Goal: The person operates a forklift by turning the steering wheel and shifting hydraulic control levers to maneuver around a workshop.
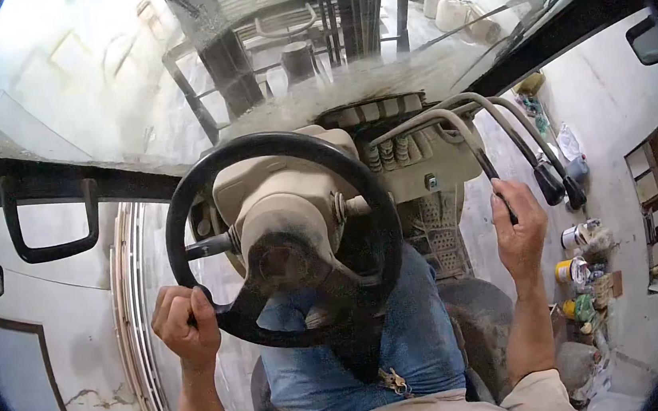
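The black steering wheel stands before me on a dusty beige column. My left hand is wrapped round the wheel's lower left, the thumb lying up along the rim. To the right, my right hand grips the black handle of a long bent control lever. Two more levers with black knobs rise just right of that hand, and it does not hold them. A stalk sticks out left of the column. My legs in blue jeans are under the wheel.
Beyond the dusty windshield stands a dark mast with a metal frame. A wiper crosses the glass. Buckets and bags line the floor at right. Long pipes lean at left. Mirrors hang on both sides.
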`<action>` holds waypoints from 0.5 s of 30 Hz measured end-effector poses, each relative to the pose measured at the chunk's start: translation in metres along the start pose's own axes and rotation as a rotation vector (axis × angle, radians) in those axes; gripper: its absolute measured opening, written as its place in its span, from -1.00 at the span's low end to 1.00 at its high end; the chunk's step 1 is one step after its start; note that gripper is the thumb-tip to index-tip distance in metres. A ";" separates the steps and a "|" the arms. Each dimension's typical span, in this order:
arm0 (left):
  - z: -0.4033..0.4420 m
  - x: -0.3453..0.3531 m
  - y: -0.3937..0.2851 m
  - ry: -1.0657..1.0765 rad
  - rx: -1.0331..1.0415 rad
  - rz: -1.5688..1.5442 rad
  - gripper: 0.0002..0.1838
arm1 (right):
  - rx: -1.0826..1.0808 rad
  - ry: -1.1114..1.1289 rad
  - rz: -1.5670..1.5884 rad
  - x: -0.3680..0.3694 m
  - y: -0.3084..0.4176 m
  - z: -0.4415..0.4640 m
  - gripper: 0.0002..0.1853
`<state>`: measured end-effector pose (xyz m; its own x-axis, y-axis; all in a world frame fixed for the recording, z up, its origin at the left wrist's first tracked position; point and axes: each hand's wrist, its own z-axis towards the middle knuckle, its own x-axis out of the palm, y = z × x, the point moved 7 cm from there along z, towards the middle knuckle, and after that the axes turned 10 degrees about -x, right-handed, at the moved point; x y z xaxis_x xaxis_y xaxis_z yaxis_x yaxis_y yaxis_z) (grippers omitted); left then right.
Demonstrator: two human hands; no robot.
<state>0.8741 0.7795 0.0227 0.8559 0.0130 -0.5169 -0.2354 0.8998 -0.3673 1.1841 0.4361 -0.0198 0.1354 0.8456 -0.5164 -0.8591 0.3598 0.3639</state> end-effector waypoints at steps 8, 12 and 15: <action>0.021 -0.044 0.068 -0.035 -0.370 -0.282 -0.59 | 0.095 -0.001 0.058 -0.010 0.007 -0.013 -0.77; -0.012 0.008 0.139 0.315 -0.417 -0.386 -0.60 | 0.109 -0.005 0.074 -0.020 0.017 -0.026 -0.76; -0.066 0.017 0.143 0.442 -0.410 -0.181 -0.61 | 0.122 0.010 0.058 -0.026 0.024 -0.033 -0.77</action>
<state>0.8242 0.8793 -0.0895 0.6481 -0.3842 -0.6576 -0.3375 0.6292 -0.7002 1.1441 0.4097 -0.0234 0.0818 0.8624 -0.4995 -0.7991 0.3563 0.4843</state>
